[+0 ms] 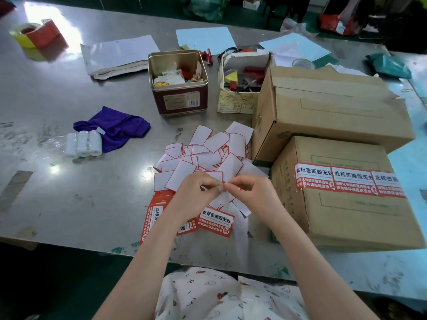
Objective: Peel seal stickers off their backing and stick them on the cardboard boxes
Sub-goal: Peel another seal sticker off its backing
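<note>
My left hand and my right hand meet fingertip to fingertip above the table, both pinching one seal sticker whose white side faces me. Under my left wrist lies a stack of red and white seal stickers, and one loose sticker lies face up beside it. Beyond my hands spreads a pile of white backing papers with red edges. To the right stands a cardboard box with three stickers in a row across its top edge. A second, larger cardboard box stands behind it.
On the metal table stand an open tin and a small open carton of odds and ends. A purple cloth and white paper rolls lie left. Tape rolls sit far left, loose papers at the back.
</note>
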The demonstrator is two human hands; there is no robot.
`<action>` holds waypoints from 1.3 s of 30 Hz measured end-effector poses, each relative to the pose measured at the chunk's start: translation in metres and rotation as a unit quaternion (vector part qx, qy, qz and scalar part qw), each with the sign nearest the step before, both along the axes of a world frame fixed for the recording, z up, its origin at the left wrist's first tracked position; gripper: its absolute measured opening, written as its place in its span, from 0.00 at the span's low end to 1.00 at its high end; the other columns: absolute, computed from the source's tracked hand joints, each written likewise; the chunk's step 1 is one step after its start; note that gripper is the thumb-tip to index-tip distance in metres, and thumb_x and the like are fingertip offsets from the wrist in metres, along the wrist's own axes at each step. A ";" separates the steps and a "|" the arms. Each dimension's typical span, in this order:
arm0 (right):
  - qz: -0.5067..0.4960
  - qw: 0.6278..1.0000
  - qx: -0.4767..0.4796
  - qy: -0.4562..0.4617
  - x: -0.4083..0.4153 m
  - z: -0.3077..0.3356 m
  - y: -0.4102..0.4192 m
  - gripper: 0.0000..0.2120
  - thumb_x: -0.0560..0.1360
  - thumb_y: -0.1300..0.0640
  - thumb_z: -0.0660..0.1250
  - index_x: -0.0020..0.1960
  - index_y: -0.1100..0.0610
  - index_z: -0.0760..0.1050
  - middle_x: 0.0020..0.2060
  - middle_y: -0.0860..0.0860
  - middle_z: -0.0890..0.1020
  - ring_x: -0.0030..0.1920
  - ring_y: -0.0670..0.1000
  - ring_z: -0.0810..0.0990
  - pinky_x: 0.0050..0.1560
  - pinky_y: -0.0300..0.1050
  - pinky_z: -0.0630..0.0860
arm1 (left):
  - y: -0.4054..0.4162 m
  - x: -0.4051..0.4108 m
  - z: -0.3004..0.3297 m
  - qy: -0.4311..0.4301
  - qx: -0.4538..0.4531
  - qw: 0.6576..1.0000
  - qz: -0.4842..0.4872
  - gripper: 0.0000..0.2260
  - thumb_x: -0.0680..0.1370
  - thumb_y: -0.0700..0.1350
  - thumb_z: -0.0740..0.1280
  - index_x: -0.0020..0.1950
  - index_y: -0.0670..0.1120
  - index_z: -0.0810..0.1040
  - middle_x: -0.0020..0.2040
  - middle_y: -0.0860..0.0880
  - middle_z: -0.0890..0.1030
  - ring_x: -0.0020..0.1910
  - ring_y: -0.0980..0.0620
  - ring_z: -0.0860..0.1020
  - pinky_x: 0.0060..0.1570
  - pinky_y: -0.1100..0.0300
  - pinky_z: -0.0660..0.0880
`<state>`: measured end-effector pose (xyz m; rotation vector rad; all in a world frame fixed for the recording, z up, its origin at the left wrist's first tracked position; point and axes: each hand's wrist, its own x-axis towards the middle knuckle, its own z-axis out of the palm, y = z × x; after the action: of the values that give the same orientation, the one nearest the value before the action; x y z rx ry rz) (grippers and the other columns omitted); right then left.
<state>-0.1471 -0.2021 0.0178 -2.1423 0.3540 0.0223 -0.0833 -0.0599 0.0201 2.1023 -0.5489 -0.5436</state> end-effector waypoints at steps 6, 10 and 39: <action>0.011 1.000 0.027 0.003 0.000 0.005 -0.002 0.08 0.73 0.56 0.68 0.51 0.55 0.81 0.40 0.44 0.80 0.42 0.42 0.78 0.42 0.30 0.75 | 0.000 0.002 0.001 0.008 -0.005 1.000 0.007 0.06 0.76 0.45 0.66 0.49 0.49 0.83 0.40 0.62 0.76 0.44 0.61 0.74 0.42 0.70 0.68; 0.013 0.999 0.031 0.002 0.003 0.009 -0.004 0.09 0.73 0.56 0.69 0.51 0.56 0.81 0.37 0.42 0.79 0.39 0.41 0.78 0.39 0.27 0.74 | -0.002 0.004 0.002 0.022 -0.009 1.000 0.013 0.07 0.76 0.44 0.66 0.49 0.48 0.83 0.41 0.58 0.76 0.44 0.59 0.74 0.43 0.69 0.69; -0.072 0.996 0.025 -0.044 0.048 0.033 -0.037 0.07 0.75 0.56 0.65 0.43 0.56 0.81 0.36 0.49 0.82 0.40 0.47 0.80 0.44 0.39 0.76 | -0.030 0.032 0.019 0.055 -0.041 0.988 0.139 0.06 0.76 0.45 0.65 0.45 0.47 0.82 0.39 0.59 0.78 0.41 0.63 0.74 0.37 0.73 0.65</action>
<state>-0.0993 -0.2394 0.0504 -2.0555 0.4493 -0.1444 -0.0510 -0.0896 0.0389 2.0126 -0.2064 -0.4648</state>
